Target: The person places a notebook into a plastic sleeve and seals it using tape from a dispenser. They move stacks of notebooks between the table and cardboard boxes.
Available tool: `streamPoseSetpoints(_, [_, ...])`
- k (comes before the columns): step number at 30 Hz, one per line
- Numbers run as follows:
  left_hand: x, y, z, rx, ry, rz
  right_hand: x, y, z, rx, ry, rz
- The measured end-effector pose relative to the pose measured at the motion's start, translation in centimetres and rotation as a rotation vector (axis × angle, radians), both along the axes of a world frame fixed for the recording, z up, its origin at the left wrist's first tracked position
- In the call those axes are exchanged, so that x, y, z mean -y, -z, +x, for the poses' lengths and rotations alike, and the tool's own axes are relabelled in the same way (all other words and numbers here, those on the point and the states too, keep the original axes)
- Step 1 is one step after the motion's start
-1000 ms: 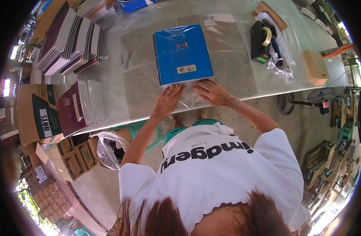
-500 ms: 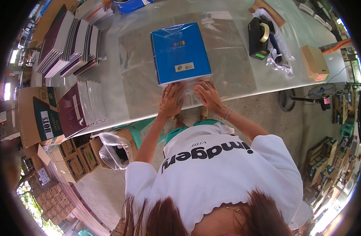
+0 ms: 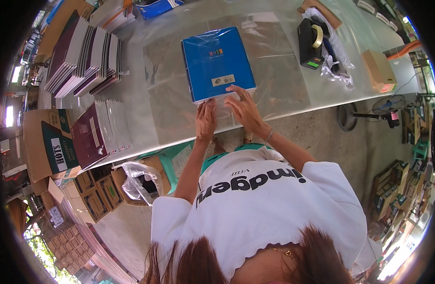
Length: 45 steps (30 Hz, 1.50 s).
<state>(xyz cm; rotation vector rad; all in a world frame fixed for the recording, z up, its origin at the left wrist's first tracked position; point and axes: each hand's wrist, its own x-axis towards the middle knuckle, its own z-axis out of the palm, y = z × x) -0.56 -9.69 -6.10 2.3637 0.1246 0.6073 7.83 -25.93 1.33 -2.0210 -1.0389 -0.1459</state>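
A blue spiral notebook [image 3: 215,61] lies on top of a thick stack in a shiny clear plastic wrapper [image 3: 222,100], square in front of me on the table. My left hand [image 3: 206,117] is at the stack's near left edge, fingers bent together against the plastic there. My right hand [image 3: 246,110] is at the near right corner. Its fingers are apart and partly curled; one reaches onto the blue cover's near edge, and the thumb is by the wrapped end. What the left fingertips pinch is partly hidden.
Piled spiral notebooks [image 3: 87,57] stand at the left, beside maroon notebooks [image 3: 90,130] near the edge. A black tape dispenser [image 3: 310,45] sits at the right, with a small cardboard box [image 3: 379,71] beyond. Below the table's left end are cartons [image 3: 92,194] and a plastic-lined box [image 3: 142,182].
My right hand has lifted and opened from the near end, one finger now reaching over the cover's edge. My left hand has shifted slightly right and its fingers have drawn together.
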Motion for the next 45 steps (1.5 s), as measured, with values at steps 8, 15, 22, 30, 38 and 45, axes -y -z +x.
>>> streamPoseSetpoints(8, [-0.2,-6.5,2.0,-0.06,-0.226,0.312,-1.1,-0.3,2.2,-0.025,0.052,-0.16])
streamPoseSetpoints(15, [-3.0,-7.5,4.6,-0.036,0.114,0.425,-1.2,-2.0,4.8,0.068,-0.02,-0.184])
streamPoseSetpoints(22, [-2.8,-6.4,4.7,-0.021,0.178,0.28,0.9,1.3,6.1,0.209,-0.03,-0.268])
streamPoseSetpoints(30, [-1.6,-7.2,4.9,-0.082,-0.015,0.004,2.1,-0.9,8.4,-0.41,0.075,-0.114])
streamPoseSetpoints(38, [0.6,-7.4,6.8,0.008,-0.084,0.158,24.1,3.3,22.9,0.217,1.116,-0.18])
streamPoseSetpoints(45, [0.5,-6.7,6.7,0.037,-0.163,0.303,22.4,0.2,23.9,-0.807,0.832,0.257])
